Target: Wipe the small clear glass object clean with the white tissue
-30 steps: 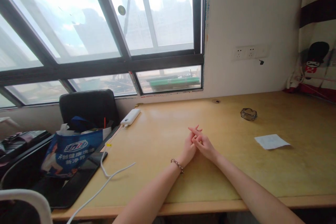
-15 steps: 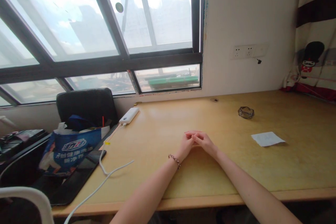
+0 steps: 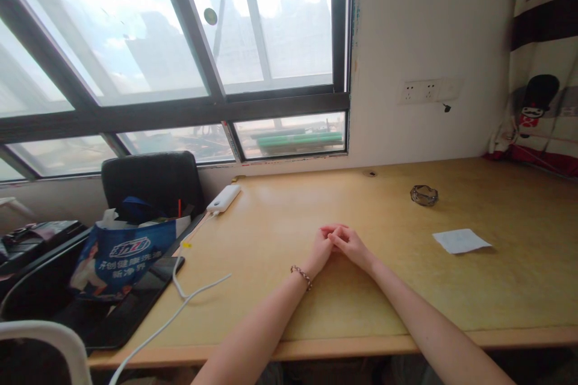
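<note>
Window (image 3: 298, 42), dark-framed, fills upper left, above the wall by the table's far edge. Wood-topped table (image 3: 289, 198) next, running full width to the R, pale trim along the near edge. Patterned curtain (image 3: 546, 60) w/ a guardsman figure hangs by the far R corner. Off the L edge: black chair (image 3: 153, 177), and in front of its back a blue printed shopping bag (image 3: 121, 267), stuffed.

Hands approx. mid-table, closer to the near edge than the far — L hand (image 3: 321, 249) and R hand (image 3: 356, 249) meet at the fingers, overlapping, wrists apart. Fingers bent, but palms hidden, so can't tell how far each is closed or if anything's inside; also can't tell if they touch the tabletop.

White paper sheet (image 3: 461, 240) lies flat R of the hands, well apart. White cable (image 3: 198, 296) loops along the L edge, down past the near L corner. White power bank (image 3: 224, 198) sits at the far L corner, plugged in. Glass ashtray-type dish (image 3: 424, 196) — beyond the paper, toward the far edge. Smallest: beaded bracelet (image 3: 303, 275), L wrist.
</note>
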A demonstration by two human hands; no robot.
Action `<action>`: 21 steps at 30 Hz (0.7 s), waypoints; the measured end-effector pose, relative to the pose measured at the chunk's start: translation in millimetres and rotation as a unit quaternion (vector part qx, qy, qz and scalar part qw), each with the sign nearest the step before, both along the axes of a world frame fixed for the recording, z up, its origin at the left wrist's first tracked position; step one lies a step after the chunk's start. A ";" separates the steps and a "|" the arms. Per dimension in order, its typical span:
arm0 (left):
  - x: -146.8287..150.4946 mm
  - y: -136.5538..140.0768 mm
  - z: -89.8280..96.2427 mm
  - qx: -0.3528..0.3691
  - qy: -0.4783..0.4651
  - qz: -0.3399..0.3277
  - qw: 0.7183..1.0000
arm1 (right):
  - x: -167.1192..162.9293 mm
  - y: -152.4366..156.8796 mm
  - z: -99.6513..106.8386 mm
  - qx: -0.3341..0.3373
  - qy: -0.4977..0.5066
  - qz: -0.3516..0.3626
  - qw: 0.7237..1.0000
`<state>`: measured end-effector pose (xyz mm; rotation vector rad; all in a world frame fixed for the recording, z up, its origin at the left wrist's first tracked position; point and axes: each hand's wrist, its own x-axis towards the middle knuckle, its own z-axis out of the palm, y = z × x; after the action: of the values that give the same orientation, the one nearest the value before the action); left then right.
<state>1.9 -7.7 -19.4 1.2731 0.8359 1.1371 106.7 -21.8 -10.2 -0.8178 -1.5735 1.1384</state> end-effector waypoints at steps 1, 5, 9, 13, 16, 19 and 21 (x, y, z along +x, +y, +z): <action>-0.1 0.1 0.0 0.002 0.000 -0.001 1.000 | 0.0 -0.1 0.1 -0.002 -0.001 0.001 1.000; 0.2 0.1 0.0 0.004 -0.001 -0.010 1.000 | 0.1 0.2 -0.7 0.000 -0.008 -0.011 1.000; 0.8 0.1 -0.1 0.000 0.002 -0.010 1.000 | 0.0 0.7 -0.7 0.005 -0.013 -0.025 1.000; 0.8 -0.2 -0.1 -0.002 0.003 -0.011 1.000 | 0.1 0.9 -0.1 0.003 -0.017 -0.027 0.999; 0.8 -0.2 -0.4 -0.003 0.000 -0.012 1.000 | 0.2 1.3 -1.5 0.001 -0.018 -0.026 1.000; 1.0 -0.3 -0.1 -0.006 0.001 -0.015 1.000 | 0.1 1.3 -3.5 -0.013 -0.014 -0.018 1.000; 1.0 -0.8 0.9 -0.009 0.003 -0.015 1.000 | 0.1 1.0 -3.9 -0.015 -0.014 -0.019 1.000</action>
<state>2.9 -8.5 -18.5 1.2703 0.8274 1.1013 106.8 -20.8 -14.1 -0.8830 -1.5605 1.1310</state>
